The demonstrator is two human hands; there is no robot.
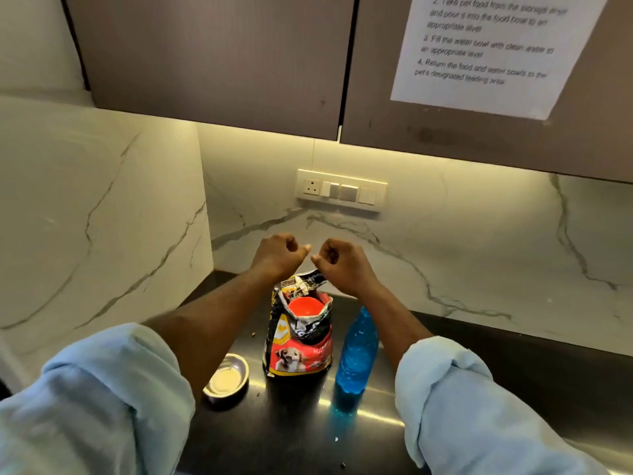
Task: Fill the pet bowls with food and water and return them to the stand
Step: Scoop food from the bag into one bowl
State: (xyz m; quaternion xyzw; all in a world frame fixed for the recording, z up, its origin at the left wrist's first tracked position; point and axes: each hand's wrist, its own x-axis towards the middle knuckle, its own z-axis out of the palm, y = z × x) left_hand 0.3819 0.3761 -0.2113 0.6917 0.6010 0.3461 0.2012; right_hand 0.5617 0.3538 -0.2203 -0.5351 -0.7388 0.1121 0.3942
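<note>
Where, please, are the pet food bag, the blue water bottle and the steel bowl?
pet food bag (301,354): head view, on its red front panel.
blue water bottle (357,354): head view, on its body.
steel bowl (245,370): head view, on its right rim.

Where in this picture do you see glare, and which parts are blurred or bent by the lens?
Head view: warm strip light under the cabinets brightens the wall; glare streaks lie on the counter near the blue bottle; the text on the paper sheet is soft; cabinet edges bend, wide-angle.

Steel bowl (227,377) beside upright food bag (298,337)
</note>
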